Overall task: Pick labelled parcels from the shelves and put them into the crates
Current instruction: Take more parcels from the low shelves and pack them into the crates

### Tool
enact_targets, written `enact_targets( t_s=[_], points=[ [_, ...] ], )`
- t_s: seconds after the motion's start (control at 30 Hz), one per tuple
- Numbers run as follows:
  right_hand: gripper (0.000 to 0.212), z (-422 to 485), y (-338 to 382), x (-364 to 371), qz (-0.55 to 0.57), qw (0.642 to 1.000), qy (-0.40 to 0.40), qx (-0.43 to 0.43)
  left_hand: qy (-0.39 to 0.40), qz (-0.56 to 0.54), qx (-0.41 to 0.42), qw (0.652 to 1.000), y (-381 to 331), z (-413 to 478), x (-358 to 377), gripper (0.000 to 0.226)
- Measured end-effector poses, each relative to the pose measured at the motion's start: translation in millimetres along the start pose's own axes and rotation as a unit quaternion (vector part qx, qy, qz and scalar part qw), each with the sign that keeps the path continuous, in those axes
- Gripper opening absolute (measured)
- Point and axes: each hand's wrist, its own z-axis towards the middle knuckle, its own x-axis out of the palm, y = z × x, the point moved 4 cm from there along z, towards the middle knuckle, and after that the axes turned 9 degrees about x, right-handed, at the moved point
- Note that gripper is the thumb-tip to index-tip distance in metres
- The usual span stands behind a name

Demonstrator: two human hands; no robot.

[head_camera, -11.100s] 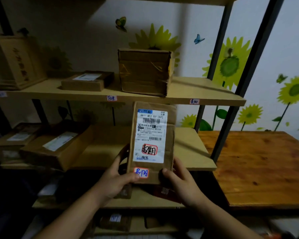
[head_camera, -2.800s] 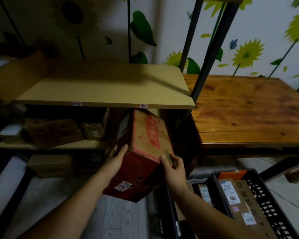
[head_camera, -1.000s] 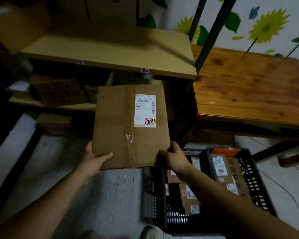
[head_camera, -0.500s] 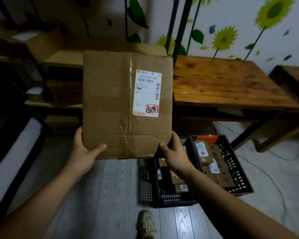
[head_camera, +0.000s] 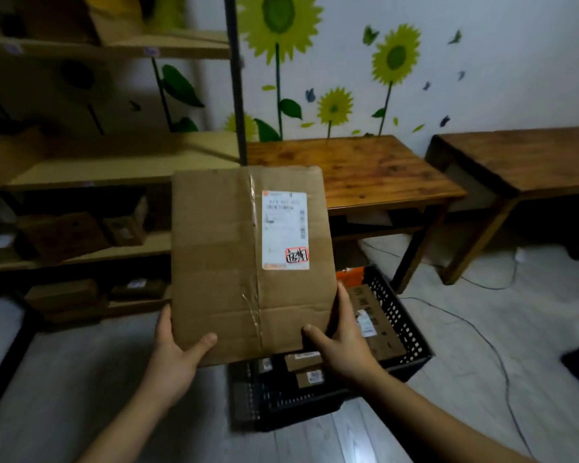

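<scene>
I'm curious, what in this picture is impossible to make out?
Head view, the only one:
1. Print on the label of the parcel: too small and blurred.
2. Inside of the black crates: mostly hidden by the parcel.
3. Most fingers of left hand and right hand: behind the parcel.
4. Boxes on the shelves: too dark, blurred.

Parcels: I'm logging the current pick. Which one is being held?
The large cardboard parcel with the white label, gripped at its lower edge by the left hand and right hand; the others lie on shelves or in the crates.
</scene>
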Motion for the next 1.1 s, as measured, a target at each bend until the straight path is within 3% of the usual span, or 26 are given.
enact_targets(
  t_s=[0.2,0.33,0.8,1.1],
  points=[
    [0.094,1.1,-62.6,-148.4,-0.013,0.996,-0.059,0.060,0.072,-0.029,-0.013,0.997,-26.1,-16.4,159.7,0.088],
    [0.097,15.4,-88.0,-207.7,-0.002,0.993,-0.074,0.093,0.107,-0.033,-0.024,0.993,-39.9,-7.5,226.0,0.087],
    [0.076,137.0,-147.8,-307.5,0.017,0.987,-0.070,0.141,0.172,-0.066,-0.028,0.983,-24.2,101.5,373.6,0.086],
    [0.071,277.7,-262.0,-337.5,-0.021,0.982,0.039,0.186,0.110,-0.063,-0.126,0.984,66.0,167.7,486.2,0.085]
  ],
)
